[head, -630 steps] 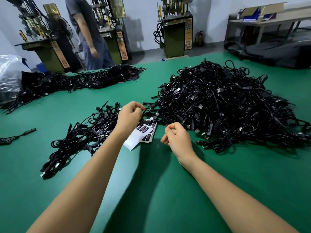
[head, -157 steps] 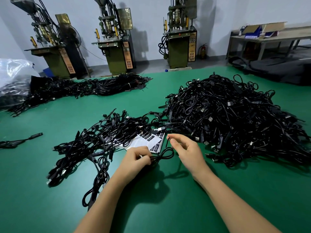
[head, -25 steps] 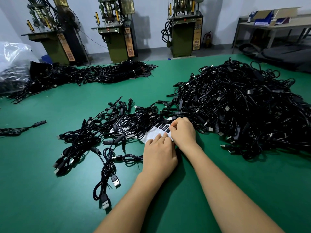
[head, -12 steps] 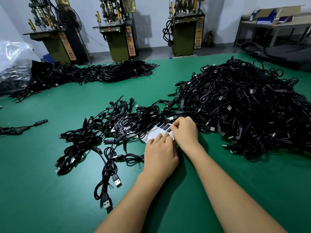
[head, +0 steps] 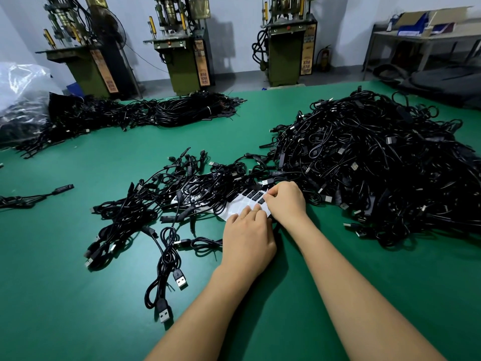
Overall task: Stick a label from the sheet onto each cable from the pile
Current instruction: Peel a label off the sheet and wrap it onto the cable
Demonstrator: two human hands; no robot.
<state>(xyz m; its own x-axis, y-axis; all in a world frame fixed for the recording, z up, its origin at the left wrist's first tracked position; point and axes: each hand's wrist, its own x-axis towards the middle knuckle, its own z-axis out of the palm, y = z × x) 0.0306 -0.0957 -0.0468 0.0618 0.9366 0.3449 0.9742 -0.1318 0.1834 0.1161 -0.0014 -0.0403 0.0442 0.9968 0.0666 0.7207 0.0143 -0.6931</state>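
A white label sheet (head: 240, 204) with black labels lies on the green table, partly under cables. My left hand (head: 247, 241) lies flat on the sheet's near edge with straight fingers, pressing it down. My right hand (head: 286, 200) has its fingers curled at the sheet's right corner, pinching a black label (head: 263, 200). The big pile of black cables (head: 377, 162) rises to the right. A looser spread of black cables (head: 161, 204) lies to the left, and one cable (head: 166, 277) with USB plugs trails toward me.
The green table (head: 338, 295) stretches around my arms. A long row of bundled cables (head: 156, 113) lies at the back left beside a plastic bag (head: 20, 87). Several green machines (head: 187, 48) stand behind the table. A single cable (head: 33, 196) lies far left.
Over the last second my hands stayed on the label sheet, with the right fingers working at its corner. Earlier, the left hand held a cable, which now lies on the table.
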